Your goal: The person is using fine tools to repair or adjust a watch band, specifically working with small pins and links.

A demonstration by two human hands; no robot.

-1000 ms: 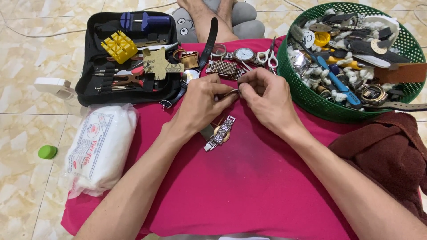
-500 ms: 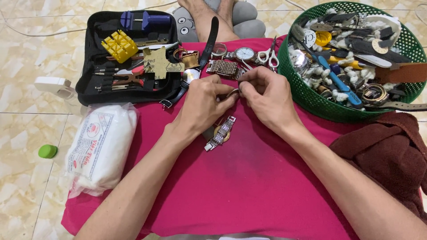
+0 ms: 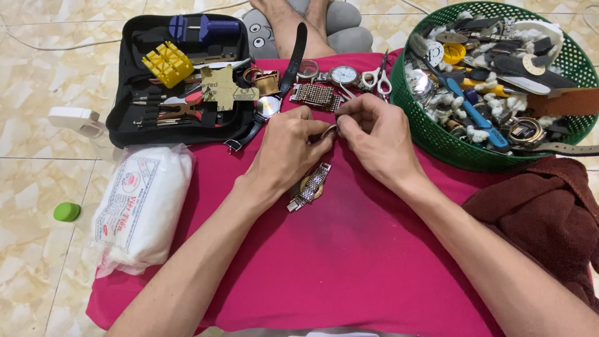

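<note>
Metal part: a small curved silvery piece [image 3: 329, 131] sits pinched between the two sets of fingertips, right where they meet; too small to tell its exact kind.
Left hand [image 3: 292, 145]: fingers narrowed to a pinch on the piece's left end, knuckles up.
Right hand [image 3: 374, 140]: fingers curled tight on the piece's right end; both hands are equally near, touching it.
Axis: the piece seems to run roughly left to right between the fingertips.
Watch [image 3: 310, 186]: just below the left fingers, under the wrist, gold face with a linked steel band lying slantwise on the cloth.
Cloth [image 3: 349, 249]: magenta, soft, slightly smudged, under both hands.
Beyond the fingers: a mesh steel band [image 3: 315, 97], a round white-faced watch [image 3: 344, 75] and small scissors [image 3: 376, 78].
Right of the fingers: green plastic basket [image 3: 437, 134] heaped with straps and watch parts.
Left of the fingers: black tool case [image 3: 125, 128] with a yellow block [image 3: 167, 63]; nearer, a white bag [image 3: 140, 209].
</note>
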